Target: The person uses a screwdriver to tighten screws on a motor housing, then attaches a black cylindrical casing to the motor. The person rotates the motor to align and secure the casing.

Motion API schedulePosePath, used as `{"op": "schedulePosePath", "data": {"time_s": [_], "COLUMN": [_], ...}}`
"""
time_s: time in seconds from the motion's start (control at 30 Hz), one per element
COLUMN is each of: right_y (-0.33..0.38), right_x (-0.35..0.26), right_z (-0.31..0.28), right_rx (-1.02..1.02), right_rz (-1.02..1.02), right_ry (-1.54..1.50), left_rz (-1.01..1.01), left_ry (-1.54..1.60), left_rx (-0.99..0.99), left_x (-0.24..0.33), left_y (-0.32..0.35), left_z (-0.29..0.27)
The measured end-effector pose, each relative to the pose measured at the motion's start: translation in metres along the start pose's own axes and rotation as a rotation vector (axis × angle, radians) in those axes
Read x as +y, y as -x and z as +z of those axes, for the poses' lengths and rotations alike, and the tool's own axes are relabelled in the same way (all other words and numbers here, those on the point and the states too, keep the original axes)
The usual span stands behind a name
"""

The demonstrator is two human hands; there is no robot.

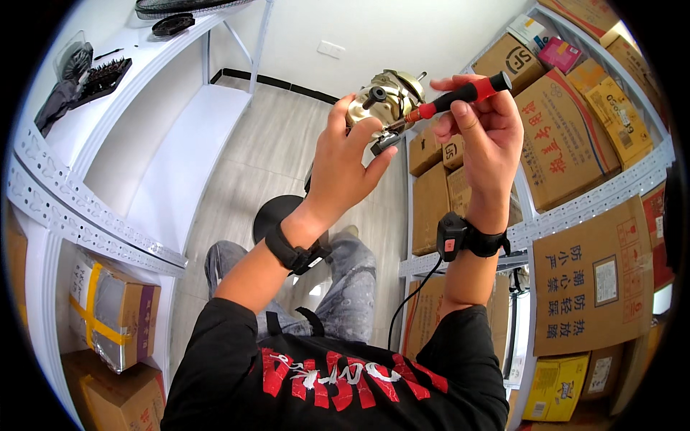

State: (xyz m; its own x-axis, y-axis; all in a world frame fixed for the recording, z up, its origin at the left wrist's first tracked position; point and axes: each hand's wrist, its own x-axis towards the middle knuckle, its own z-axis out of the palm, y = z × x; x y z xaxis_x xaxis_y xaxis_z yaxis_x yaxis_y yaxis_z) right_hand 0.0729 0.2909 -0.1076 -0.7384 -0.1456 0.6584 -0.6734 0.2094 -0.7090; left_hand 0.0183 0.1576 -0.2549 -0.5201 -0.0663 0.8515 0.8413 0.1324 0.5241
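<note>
Fan motor (390, 108) at twelve o'clock, steadied in my left hand (343, 167); my right hand (490, 136) holds the red-and-black screwdriver (460, 97), best kept straight and evenly pressed.

Tip of screwdriver (454, 99) hard to see

Its contact with the gold-coloured device (395, 87) is too small to tell. The left hand (341, 169) hides part of that device. The upper edge cuts off a black mesh guard (188, 8).
</note>
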Motion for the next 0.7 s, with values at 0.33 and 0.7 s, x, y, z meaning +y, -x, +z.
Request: {"op": "schedulePosePath", "data": {"time_s": [0.33,0.7], "right_y": [-0.005,-0.007], "right_x": [0.008,0.002], "right_z": [0.021,-0.005], "right_rx": [0.114,-0.096], "right_rz": [-0.012,0.064], "right_ry": [0.142,-0.073], "left_rz": [-0.019,0.068], "left_ry": [0.02,0.019], "left_rx": [0.003,0.041], "left_x": [0.002,-0.006], "left_y": [0.0,0.003], "left_z": [0.001,0.003]}}
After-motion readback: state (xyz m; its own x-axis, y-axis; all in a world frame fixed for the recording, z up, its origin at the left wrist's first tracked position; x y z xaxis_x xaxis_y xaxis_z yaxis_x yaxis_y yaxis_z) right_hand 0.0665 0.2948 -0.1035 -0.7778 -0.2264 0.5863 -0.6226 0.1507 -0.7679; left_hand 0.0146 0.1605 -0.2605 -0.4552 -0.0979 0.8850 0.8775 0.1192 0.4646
